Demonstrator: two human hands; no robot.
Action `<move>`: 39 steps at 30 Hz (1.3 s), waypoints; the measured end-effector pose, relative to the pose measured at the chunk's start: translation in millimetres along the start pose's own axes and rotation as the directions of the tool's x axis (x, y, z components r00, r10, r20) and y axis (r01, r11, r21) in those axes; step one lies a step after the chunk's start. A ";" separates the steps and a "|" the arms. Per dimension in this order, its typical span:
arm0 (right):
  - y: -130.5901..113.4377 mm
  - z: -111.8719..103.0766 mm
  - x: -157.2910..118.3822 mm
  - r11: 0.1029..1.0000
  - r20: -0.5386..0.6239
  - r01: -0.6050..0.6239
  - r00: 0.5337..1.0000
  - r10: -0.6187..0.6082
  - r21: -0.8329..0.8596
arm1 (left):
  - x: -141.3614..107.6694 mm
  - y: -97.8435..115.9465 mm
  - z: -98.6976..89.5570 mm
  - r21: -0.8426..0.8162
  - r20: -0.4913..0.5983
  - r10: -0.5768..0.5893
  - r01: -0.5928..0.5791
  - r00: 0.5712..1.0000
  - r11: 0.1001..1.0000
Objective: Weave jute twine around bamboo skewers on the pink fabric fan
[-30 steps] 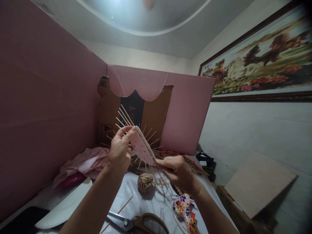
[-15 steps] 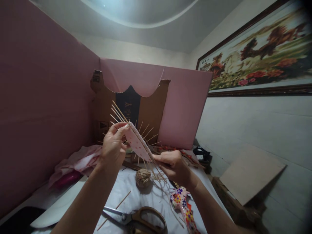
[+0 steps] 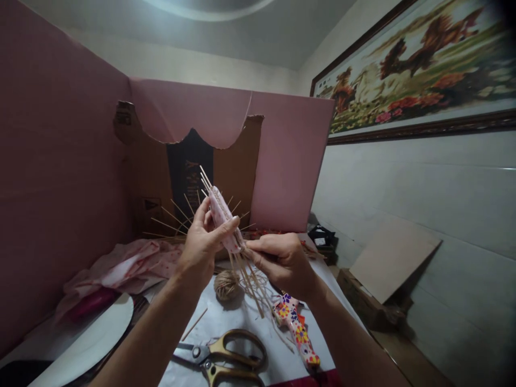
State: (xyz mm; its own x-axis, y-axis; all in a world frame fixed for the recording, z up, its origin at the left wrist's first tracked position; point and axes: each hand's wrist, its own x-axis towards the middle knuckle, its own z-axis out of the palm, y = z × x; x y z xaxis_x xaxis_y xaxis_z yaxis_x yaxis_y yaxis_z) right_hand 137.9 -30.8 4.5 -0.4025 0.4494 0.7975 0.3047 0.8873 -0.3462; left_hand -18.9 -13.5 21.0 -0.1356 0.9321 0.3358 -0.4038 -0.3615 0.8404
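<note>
A disc covered in pink spotted cloth [image 3: 221, 209], with thin wooden sticks fanning out from its rim, is held tilted, almost edge-on to me, above the table. My left hand [image 3: 203, 239] grips its left side, thumb pressed across the rim. At the lower right end, my right hand [image 3: 282, 263] pinches the edge with thumb and forefinger; what lies between those fingertips is too small to make out. A ball of twine [image 3: 227, 285] sits on the white table below, with loose strands beside it. Bronze-handled scissors [image 3: 237, 352] lie nearest me.
A flower-patterned glue gun [image 3: 296, 325] lies under my right forearm. Crumpled pink cloth [image 3: 133, 263] and a white rounded board [image 3: 94, 341] are at the left. A loose stick [image 3: 194, 324] rests near the scissors. Cut cardboard [image 3: 237, 161] stands at the back.
The disc has turned more edge-on, and my left thumb has come across its rim. My right hand stays at its lower end. The view has shifted slightly right and down.
</note>
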 end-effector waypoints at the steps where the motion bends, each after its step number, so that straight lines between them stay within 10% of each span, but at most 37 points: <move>1: -1.1 -1.4 0.1 1.000 -0.015 -0.006 1.000 0.006 0.002 | -1.4 -0.9 0.6 0.020 0.039 -0.026 0.025 0.999 0.999; 13: -1.1 -3.6 2.0 0.990 -0.125 -0.104 0.985 0.116 0.096 | -4.5 -5.7 4.5 -0.005 0.036 -0.117 0.117 0.992 0.993; 28: 4.7 -10.3 2.6 0.961 -0.189 -0.177 0.957 0.218 0.214 | -5.2 -10.0 -3.5 0.188 0.257 -0.007 -0.043 0.966 0.981; 39: 1.1 -14.5 3.0 0.986 -0.153 -0.108 0.980 0.128 0.129 | -5.2 -10.8 -2.6 0.195 0.229 0.009 -0.056 0.973 0.979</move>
State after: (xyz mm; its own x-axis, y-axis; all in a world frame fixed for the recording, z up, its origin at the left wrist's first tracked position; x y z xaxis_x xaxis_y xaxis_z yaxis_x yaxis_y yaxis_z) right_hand 149.5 -29.9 13.6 -0.2237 0.5378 0.8129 0.2327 0.8393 -0.4913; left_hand -16.2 -14.4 9.0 0.0716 0.8989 0.4323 -0.2111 -0.4100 0.8873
